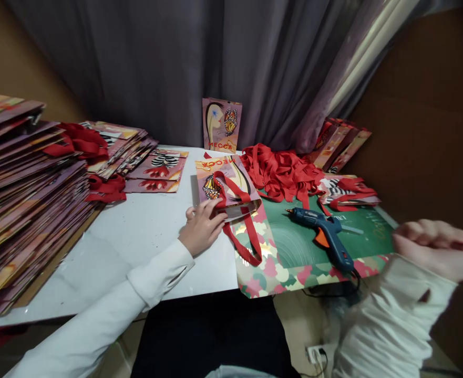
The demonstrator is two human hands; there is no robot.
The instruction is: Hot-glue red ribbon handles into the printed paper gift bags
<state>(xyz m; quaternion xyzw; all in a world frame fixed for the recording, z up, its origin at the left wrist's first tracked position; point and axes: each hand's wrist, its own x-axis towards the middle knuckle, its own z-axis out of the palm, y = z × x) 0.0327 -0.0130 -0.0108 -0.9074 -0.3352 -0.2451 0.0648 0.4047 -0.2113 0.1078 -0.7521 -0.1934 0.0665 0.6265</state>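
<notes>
A paper gift bag [225, 181] with a butterfly, a drawn profile and MECCA lettering lies on its side, its opening towards me. Red ribbon handles [249, 244] trail from its mouth, one over the front panel and one hanging below. My left hand [203, 226] is closed on the bag's rim near a handle end; the fingertips are partly hidden. Off to the right, my right hand [438, 247] is raised in a loose fist, apart from everything, with no object showing in it. A blue glue gun [326, 231] with an orange trigger lies between the bag and that hand.
Tall stacks of flat bags [26, 210] fill the left side. A matching bag [222, 126] stands at the back by the curtain [168, 68]. A heap of red ribbon [280, 173] lies behind the green board [294, 247]. More bags [349, 191] lie at right.
</notes>
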